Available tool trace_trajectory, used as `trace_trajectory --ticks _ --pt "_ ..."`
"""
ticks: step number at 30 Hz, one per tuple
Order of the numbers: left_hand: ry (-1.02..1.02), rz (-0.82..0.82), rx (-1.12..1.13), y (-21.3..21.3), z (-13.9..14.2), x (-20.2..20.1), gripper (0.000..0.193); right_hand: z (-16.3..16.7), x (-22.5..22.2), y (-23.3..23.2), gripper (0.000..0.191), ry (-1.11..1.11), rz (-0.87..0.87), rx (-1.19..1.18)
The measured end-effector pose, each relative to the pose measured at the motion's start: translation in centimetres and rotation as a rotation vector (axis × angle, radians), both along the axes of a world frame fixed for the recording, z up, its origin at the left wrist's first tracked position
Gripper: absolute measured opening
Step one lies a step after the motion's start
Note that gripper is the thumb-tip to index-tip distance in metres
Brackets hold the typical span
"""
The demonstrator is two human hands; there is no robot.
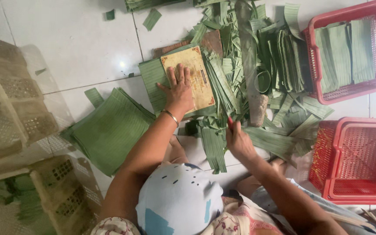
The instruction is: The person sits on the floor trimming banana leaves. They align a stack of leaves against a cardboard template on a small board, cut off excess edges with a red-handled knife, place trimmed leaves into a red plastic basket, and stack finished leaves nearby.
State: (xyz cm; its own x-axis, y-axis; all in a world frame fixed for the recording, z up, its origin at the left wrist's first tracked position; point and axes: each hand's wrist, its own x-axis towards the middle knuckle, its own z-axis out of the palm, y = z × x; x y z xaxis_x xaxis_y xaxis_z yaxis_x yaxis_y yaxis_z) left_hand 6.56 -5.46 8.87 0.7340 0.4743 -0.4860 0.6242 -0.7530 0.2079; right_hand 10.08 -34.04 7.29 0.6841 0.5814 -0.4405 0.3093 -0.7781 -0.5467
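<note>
Left hand (180, 90) flat, pressing board (190, 78) onto leaf stack (153, 80); right hand (238, 140) clenched on knife (230, 122), mid-trim; cut pile (109, 130) left, more in basket (349, 54), scraps (240, 74) around

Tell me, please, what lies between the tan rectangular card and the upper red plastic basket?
In the head view, a heap of cut green leaf strips and a long grey blade-like tool lie between card and basket.

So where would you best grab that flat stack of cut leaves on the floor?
Probably the stack of cut leaves at its upper-left edge, from the bare tiles: it lies flat and limp, so slide a grip underneath. The left hand and its arm crowd the other side.
</note>
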Motion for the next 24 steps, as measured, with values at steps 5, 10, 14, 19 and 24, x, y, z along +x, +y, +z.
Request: trace_trajectory --ticks 5,10,14,19,24 --pt "0.040 0.006 -0.028 -0.1 -0.7 -0.1 0.112 -0.8 8.0 13.4 0.030 -0.099 0.093 0.268" --pt "-0.051 0.007 0.049 -0.2 -1.1 -0.2 0.113 0.0 10.6 20.5 0.035 -0.079 0.129 0.136" --pt "0.034 0.013 -0.045 0.0 -0.6 -0.1 0.119 0.2 10.8 21.4 0.034 -0.116 0.138 0.136" --pt "0.037 -0.002 -0.017 -0.1 -0.3 -0.3 0.122 -1.0 8.8 18.2 0.031 -0.051 0.079 0.103" --pt "0.030 0.019 -0.055 0.1 -0.9 -0.3 0.119 -0.6 1.0 5.3 0.034 0.015 0.062 -0.092"
